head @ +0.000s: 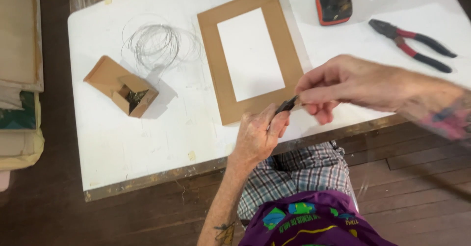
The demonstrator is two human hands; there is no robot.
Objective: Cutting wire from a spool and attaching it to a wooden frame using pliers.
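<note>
**Both hands meeting on one small dark tool**

I'm pinching a small dark tool [286, 104] in my left hand [257, 135], its long axis slanting toward my right hand [338, 86], whose fingertips are closing at its tip; the brown cardboard frame [249, 54] lies just beyond.

Things lying on the white bench [122, 143]

A brown cardboard frame [249, 54] lies flat in the middle, a loose coil of thin wire [158, 43] to its left, and near that an open small cardboard box [121, 86]. Red-handled pliers [413, 45] rest at the far right, near a black and red base [333, 6].
</note>
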